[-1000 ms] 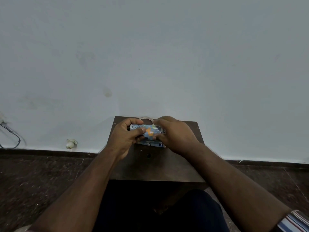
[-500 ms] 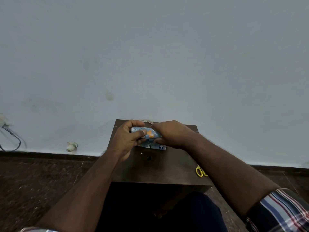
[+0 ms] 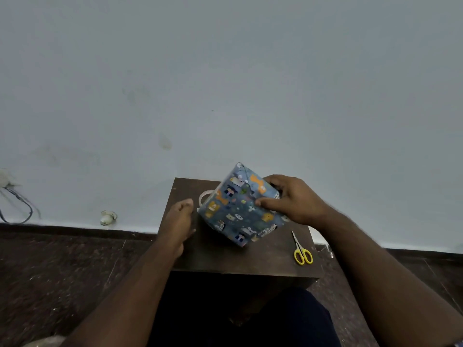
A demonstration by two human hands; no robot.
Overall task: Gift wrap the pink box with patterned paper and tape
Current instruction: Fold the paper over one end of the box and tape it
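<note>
The box (image 3: 240, 209) is fully covered in blue paper printed with small animals; no pink shows. It is tilted up above the small dark table (image 3: 225, 259), its broad face turned toward me. My right hand (image 3: 295, 200) grips its right edge, thumb on the front face and fingers curled behind. My left hand (image 3: 178, 221) hovers just left of the box with loosely bent fingers, holding nothing and not touching it. A pale roll of tape (image 3: 204, 196) peeks out behind the box's left edge.
Yellow-handled scissors (image 3: 302, 251) lie near the table's right front corner. A pale wall stands right behind the table. Dark speckled floor surrounds it, with a small white object (image 3: 108, 217) and cables (image 3: 17, 204) at the left by the wall.
The box was low on the table, gripped by both hands. Now my right hand alone has lifted and turned it to show its broad face, and my left hand has let go.
</note>
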